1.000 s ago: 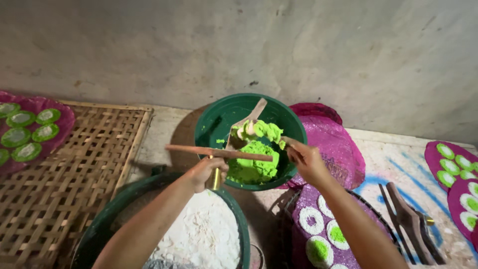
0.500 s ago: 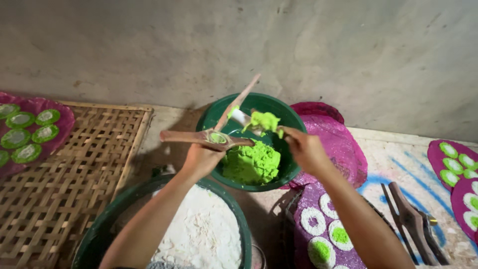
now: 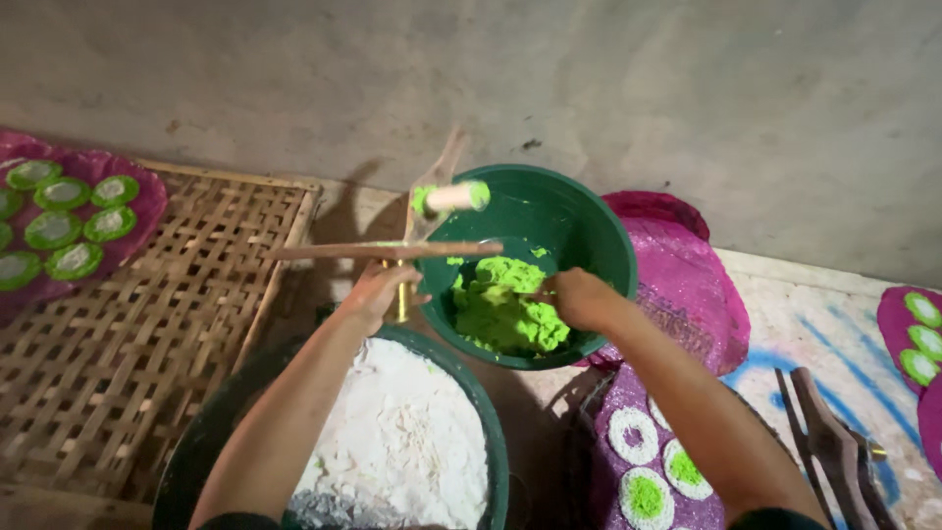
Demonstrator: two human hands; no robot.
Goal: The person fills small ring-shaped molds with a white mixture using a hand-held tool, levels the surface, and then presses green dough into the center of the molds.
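My left hand grips a wooden press tool by its brass stem, holding it over the left rim of a dark green bowl. The tool has a flat crossbar and a cylinder end smeared with green dough. Inside the bowl lies bright green dough. My right hand reaches into the bowl and presses its fingers into the dough.
A larger green bowl of white flour sits below my arms. A woven bamboo rack lies at the left, with green-rimmed cakes on a magenta sheet. More cakes on magenta sheets lie lower right and at the far right edge. Wooden tools lie beside them.
My left hand has lifted the press tool out of the bowl toward its left rim. My right hand has dropped from the tool's end down into the green dough.
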